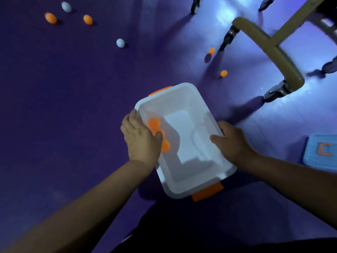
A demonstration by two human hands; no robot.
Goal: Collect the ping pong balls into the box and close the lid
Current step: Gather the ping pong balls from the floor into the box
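A white plastic box with orange latches is held above the purple floor, lid off. My left hand grips its left rim and my right hand grips its right rim. Three orange balls lie inside against the left wall, partly hidden by my left hand. On the floor, two orange balls and a white ball lie at the far left. Another white ball lies nearer the middle. Two more orange balls rest beyond the box, near the chair.
A blue lid with an orange handle lies on the floor at the right edge. A chair base with castor wheels stands at the upper right. Dark clothing fills the bottom of the view.
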